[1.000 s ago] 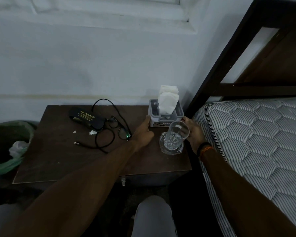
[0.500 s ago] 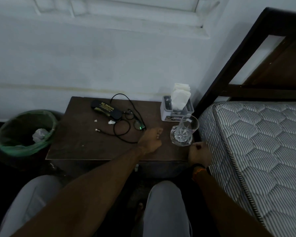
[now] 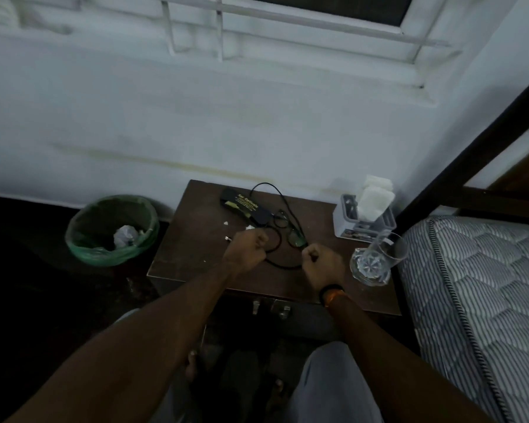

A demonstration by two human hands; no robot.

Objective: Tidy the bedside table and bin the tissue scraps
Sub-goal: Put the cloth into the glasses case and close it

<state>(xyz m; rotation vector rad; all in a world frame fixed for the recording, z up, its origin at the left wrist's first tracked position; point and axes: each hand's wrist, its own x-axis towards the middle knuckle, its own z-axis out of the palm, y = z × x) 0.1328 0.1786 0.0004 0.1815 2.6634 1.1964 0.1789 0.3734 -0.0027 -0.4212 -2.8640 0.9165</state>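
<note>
On the dark wooden bedside table point(image 3: 187, 258) lie two small white tissue scraps point(image 3: 225, 222) near a black glasses case point(image 3: 244, 206), a pair of spectacles point(image 3: 291, 234) and a looped black cable point(image 3: 283, 266). My left hand point(image 3: 245, 252) is curled into a fist over the cable's left side, just below the scraps. My right hand point(image 3: 322, 264) is also a fist, at the loop's right end. Whether either hand grips the cable is hidden. A green-lined bin point(image 3: 77, 239) stands on the floor to the left, holding a crumpled tissue point(image 3: 124, 236).
A grey tissue holder point(image 3: 341, 219) with white tissues stands at the table's back right. A clear glass tumbler point(image 3: 375, 261) sits near the front right edge. The striped mattress point(image 3: 486, 285) and dark bed frame point(image 3: 471, 141) border the right; the wall lies behind.
Both hands have left the tissue holder and drawn back to the cable at the table's middle, now as fists. The view has pulled back and tilted up, showing the bin and window.
</note>
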